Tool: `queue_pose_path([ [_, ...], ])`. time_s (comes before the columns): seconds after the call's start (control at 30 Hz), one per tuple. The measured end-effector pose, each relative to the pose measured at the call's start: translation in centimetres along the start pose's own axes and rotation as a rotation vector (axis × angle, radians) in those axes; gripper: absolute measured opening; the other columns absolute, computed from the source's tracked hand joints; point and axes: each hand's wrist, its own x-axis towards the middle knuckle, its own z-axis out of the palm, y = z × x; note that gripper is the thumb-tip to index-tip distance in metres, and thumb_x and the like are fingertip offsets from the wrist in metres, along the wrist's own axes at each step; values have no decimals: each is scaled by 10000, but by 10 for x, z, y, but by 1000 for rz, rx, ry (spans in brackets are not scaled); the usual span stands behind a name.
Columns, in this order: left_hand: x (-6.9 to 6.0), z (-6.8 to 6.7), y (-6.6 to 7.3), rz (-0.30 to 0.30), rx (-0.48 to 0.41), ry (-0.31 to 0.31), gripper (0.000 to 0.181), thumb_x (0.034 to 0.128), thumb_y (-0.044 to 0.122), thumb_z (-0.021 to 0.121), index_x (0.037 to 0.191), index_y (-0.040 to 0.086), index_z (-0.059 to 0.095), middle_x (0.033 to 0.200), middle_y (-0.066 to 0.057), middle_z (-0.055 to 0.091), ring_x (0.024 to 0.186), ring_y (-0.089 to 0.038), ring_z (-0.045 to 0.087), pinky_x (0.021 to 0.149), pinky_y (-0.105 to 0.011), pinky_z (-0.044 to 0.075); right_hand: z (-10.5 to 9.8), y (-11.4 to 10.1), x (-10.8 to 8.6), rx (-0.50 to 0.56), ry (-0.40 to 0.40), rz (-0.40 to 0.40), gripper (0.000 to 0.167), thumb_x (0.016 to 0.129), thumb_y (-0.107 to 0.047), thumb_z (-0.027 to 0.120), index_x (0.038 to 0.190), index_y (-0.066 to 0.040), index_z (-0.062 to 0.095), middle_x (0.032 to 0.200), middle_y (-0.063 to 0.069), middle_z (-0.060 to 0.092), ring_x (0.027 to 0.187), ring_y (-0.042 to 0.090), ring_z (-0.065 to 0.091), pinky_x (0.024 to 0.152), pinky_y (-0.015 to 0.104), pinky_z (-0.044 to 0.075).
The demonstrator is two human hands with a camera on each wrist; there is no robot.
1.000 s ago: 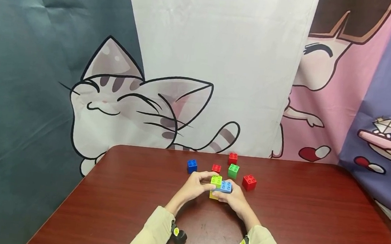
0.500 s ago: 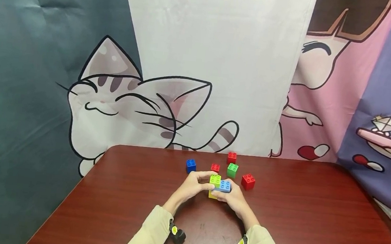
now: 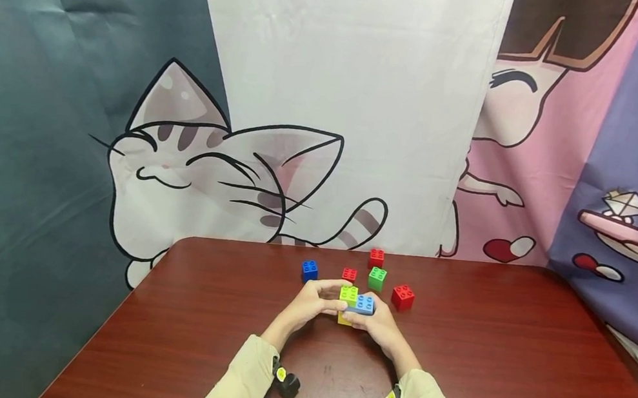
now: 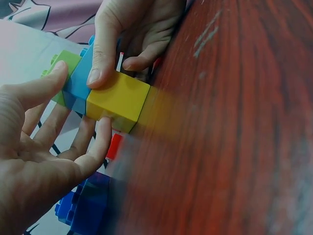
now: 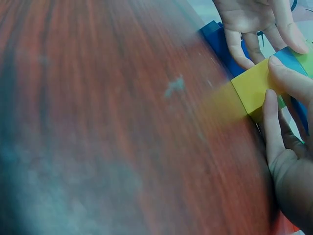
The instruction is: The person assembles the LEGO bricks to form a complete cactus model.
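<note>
Head view: Three-block stack between the hands, near the table's far side. Yellow block at the bottom, light blue block across it and jutting right, lime block on the blue's left end. Left hand pinches the lime, thumb in front, index finger behind. Right hand has the blue's overhanging end, thumb in front; far fingers hidden. Judged risk: downward force on that overhang could lever the blue off the yellow, support being at the left only. Near red block lies just behind; a knuckle could knock it. Dark blue block is farther off.

Left wrist view: Yellow's lower edge appears to meet the table. Left thumb rests on the lime; lowest finger touches the yellow's side. Right thumb lies over the blue-yellow seam. If the hands pull unevenly, that joint might part. Full seating of the studs: cannot tell.

Right wrist view: Right thumb and index finger bent close about the yellow; how firmly, cannot tell. A light grip could let the stack twist or tip.
</note>
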Motion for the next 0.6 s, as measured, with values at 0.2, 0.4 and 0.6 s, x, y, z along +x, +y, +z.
queue_pose_path([
  [0.2, 1, -1, -2, 14, -29, -3, 476, 882, 78, 696, 1337, 26, 567, 1277, -230, 625, 1057, -164, 656, 874, -375, 574, 0, -1, 1, 0, 6, 8, 445, 799, -102, 787, 1143, 2, 524, 980, 44, 647, 810, 105, 626, 726, 255, 574],
  [0.4, 1, 0, -3, 1, -35, 7, 475, 872, 74, 706, 1328, 35, 578, 1291, -203, 623, 1069, -173, 654, 854, -355, 585, 0, -3, -1, -11, 0, 7, 461, 803, -117, 787, 1158, 3, 519, 1010, 64, 649, 826, 120, 625, 749, 273, 583],
  [0.6, 0, 1, -5, -4, -45, 17, 467, 865, 55, 709, 1317, 46, 591, 1297, -188, 622, 1067, -172, 650, 838, -349, 592, 0, 0, -2, -11, 1, 1, 459, 805, -111, 785, 1158, 5, 516, 1009, 60, 652, 825, 122, 629, 759, 282, 588],
])
